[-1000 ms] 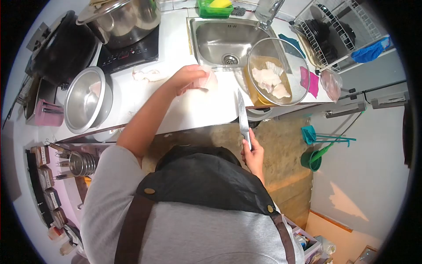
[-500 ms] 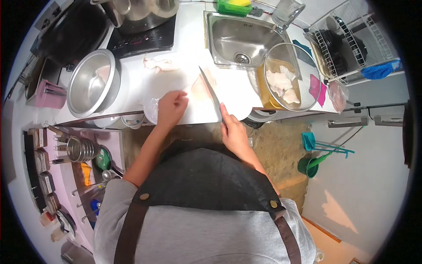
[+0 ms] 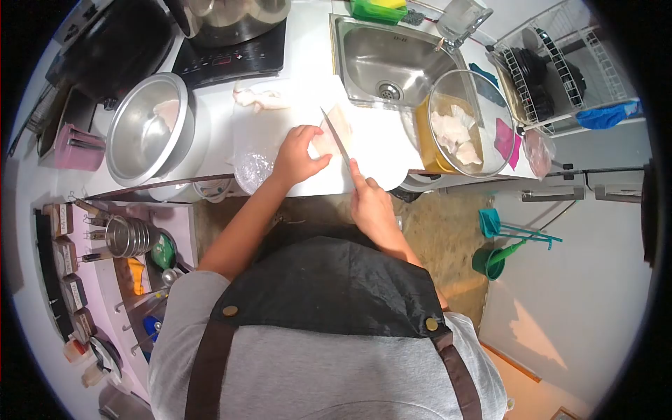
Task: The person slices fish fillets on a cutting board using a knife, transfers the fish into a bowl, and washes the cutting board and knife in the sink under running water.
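Note:
My right hand (image 3: 373,208) is wrapped round the handle of a kitchen knife (image 3: 337,136), its blade pointing away and slightly left. Under and beside the blade, a pale pink slab of raw meat (image 3: 341,124) lies flat on the white cutting board (image 3: 378,150). Curved at the slab's near left edge is my left hand (image 3: 301,155), thumb and fingers apart; its fingertips seem to touch the meat. Farther back on the left rests another pale raw piece (image 3: 262,99). Clear plastic (image 3: 253,166) lies beside my left wrist.
A metal bowl (image 3: 117,143) with a pale piece inside stands left. Behind it are an induction cooktop (image 3: 231,63) and a large pot (image 3: 234,21). To the right, a clear-rimmed container (image 3: 428,150) holds pale pieces, near the sink (image 3: 350,63) and dish rack (image 3: 553,70).
My left hand has opened its fingers and moved right and slightly away, up to the slab of meat. The knife has shifted only a little and stays in my right hand.

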